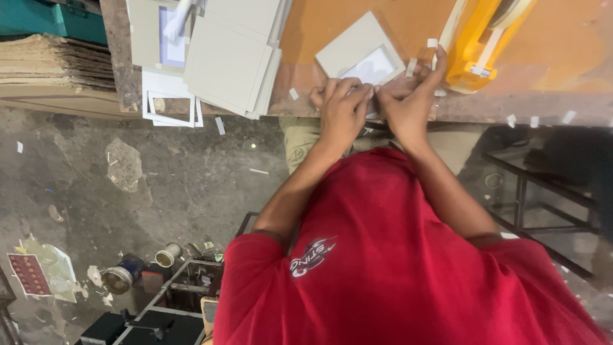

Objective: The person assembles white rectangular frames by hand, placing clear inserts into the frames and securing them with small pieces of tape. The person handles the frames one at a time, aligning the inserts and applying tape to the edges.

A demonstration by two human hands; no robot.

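Both hands meet at the near edge of a grey cardboard frame (361,54) with a pale window in its middle, lying flat on the orange-brown table (357,25). Left hand (341,108): fingers curled down, tips pressing on the frame's near edge; nothing visibly closed around. Right hand (408,102): fingertips pinched against the same edge, touching the left hand's fingertips; its forefinger sticks up with a small strip of white tape (432,43) on its tip. Whether the pinch holds more tape under the fingers cannot be told.

Just right of the grip, touching distance from the raised finger: a yellow tape dispenser (479,45). Left of the grip, well apart: a loose stack of grey boards (230,57) overhanging the table edge. Small white tape bits (294,94) lie beside the left hand. Below the grip, the red shirt (396,255) fills the view.
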